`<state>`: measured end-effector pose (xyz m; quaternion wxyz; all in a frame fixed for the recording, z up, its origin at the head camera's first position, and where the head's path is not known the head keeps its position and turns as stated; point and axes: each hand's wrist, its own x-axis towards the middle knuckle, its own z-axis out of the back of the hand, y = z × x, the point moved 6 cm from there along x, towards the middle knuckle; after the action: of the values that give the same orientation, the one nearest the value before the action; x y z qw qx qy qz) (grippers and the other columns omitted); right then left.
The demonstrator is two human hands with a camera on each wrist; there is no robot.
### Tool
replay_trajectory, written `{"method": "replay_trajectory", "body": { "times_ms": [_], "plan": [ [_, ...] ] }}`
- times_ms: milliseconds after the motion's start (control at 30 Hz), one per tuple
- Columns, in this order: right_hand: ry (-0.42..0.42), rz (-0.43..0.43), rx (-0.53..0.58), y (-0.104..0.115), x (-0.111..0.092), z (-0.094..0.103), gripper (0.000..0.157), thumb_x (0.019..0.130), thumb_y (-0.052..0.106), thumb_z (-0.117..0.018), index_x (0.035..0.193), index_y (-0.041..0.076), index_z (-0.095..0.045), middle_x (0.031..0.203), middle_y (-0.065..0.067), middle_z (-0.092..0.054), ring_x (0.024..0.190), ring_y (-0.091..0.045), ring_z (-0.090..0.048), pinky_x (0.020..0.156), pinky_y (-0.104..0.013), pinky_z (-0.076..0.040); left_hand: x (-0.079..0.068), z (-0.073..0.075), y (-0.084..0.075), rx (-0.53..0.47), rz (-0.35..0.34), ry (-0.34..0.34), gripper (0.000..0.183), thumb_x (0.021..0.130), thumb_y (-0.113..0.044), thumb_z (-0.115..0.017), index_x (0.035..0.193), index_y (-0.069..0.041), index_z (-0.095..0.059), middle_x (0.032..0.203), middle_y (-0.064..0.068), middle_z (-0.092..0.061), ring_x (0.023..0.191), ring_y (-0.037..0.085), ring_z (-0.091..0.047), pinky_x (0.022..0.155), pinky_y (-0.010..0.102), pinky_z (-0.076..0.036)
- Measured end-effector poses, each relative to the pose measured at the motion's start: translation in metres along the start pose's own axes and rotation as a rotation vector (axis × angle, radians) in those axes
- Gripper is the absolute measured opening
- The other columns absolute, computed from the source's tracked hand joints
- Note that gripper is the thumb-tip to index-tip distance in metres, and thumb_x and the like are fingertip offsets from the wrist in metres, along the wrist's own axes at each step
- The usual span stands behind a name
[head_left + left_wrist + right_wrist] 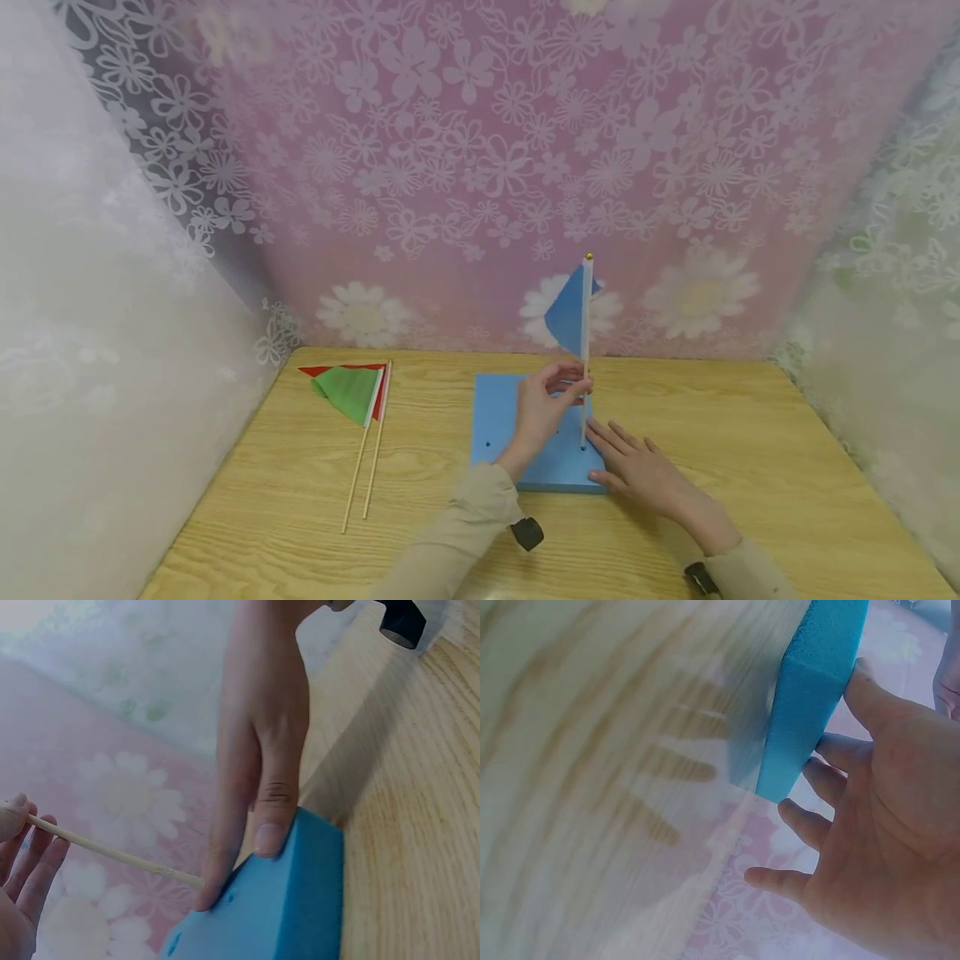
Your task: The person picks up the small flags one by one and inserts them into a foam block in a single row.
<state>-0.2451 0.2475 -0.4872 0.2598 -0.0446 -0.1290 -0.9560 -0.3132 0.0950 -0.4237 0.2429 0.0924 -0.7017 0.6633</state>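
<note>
A blue pennant flag point(567, 315) with a gold tip stands nearly upright, its wooden stick pinched between the thumb and fingers of my left hand point(542, 410). The stick's lower end meets a hole near the front right corner of a blue foam block point(495, 408); how deep it sits I cannot tell. In the left wrist view, a finger of the right hand hides the end of the stick point(120, 855). My right hand point(648, 479), fingers straight and spread, touches the block's right side. The right wrist view shows its fingertips along the block's edge point(802, 727).
On the wooden table point(285, 500), left of the block, lie a green flag point(351, 395) and a red flag point(379, 400), overlapping, sticks toward me. Another hole point(487, 444) shows at the block's front left. Flowered sheets rise behind and at both sides.
</note>
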Motion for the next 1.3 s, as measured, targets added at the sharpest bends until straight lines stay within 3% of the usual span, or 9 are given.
{"method": "replay_trajectory", "body": {
  "times_ms": [300,533,767,1033,1167,1300],
  "plan": [
    [0.071,-0.051,0.048,-0.001,0.003,0.0,0.07,0.101,0.049,-0.055,0.157,0.009,-0.039,0.161,-0.014,-0.036,0.145,-0.046,-0.034,0.101,-0.081,-0.029,-0.004,-0.009,0.014,0.044,0.018,-0.002,0.018,0.093,-0.005,-0.072,0.111,0.0,-0.072,0.101,0.019,-0.074,0.087,0.034,-0.074,0.07,0.028,-0.063],
    [0.068,-0.054,0.052,0.0,0.002,0.001,0.07,0.101,0.046,-0.058,0.156,0.008,-0.04,0.16,-0.015,-0.037,0.143,-0.048,-0.035,0.102,-0.081,-0.029,-0.008,-0.01,0.023,0.086,0.016,0.019,0.017,0.093,-0.013,-0.073,0.11,-0.007,-0.074,0.101,0.012,-0.076,0.087,0.022,-0.075,0.069,0.022,-0.061],
    [0.072,-0.085,0.029,0.002,0.0,0.004,0.069,0.101,0.046,-0.058,0.156,0.009,-0.039,0.159,-0.016,-0.039,0.144,-0.046,-0.036,0.102,-0.079,-0.031,-0.013,-0.011,0.033,0.067,0.076,0.047,0.019,0.094,-0.019,-0.074,0.11,-0.01,-0.073,0.102,0.005,-0.076,0.086,0.009,-0.073,0.07,0.023,-0.061],
    [0.07,-0.077,0.031,0.0,0.0,0.002,0.07,0.101,0.046,-0.058,0.157,0.009,-0.038,0.16,-0.015,-0.039,0.144,-0.047,-0.036,0.102,-0.08,-0.032,-0.012,-0.011,0.038,0.055,0.145,0.072,0.022,0.094,-0.017,-0.073,0.113,-0.005,-0.072,0.103,0.005,-0.075,0.085,0.004,-0.071,0.073,0.028,-0.062],
    [0.08,-0.076,0.037,0.001,0.001,0.003,0.07,0.102,0.047,-0.057,0.157,0.009,-0.038,0.16,-0.015,-0.038,0.144,-0.046,-0.035,0.103,-0.079,-0.031,-0.012,-0.01,0.039,0.081,0.149,0.071,0.023,0.094,-0.019,-0.074,0.113,-0.006,-0.073,0.102,0.003,-0.075,0.085,0.002,-0.07,0.074,0.031,-0.063],
    [0.085,-0.072,0.033,0.002,0.001,0.002,0.07,0.101,0.047,-0.057,0.156,0.008,-0.039,0.16,-0.016,-0.038,0.144,-0.046,-0.035,0.103,-0.079,-0.031,-0.014,-0.009,0.038,0.128,0.133,0.068,0.018,0.093,-0.021,-0.075,0.108,-0.011,-0.076,0.101,0.0,-0.076,0.084,0.002,-0.07,0.072,0.025,-0.062]
  ]
}}
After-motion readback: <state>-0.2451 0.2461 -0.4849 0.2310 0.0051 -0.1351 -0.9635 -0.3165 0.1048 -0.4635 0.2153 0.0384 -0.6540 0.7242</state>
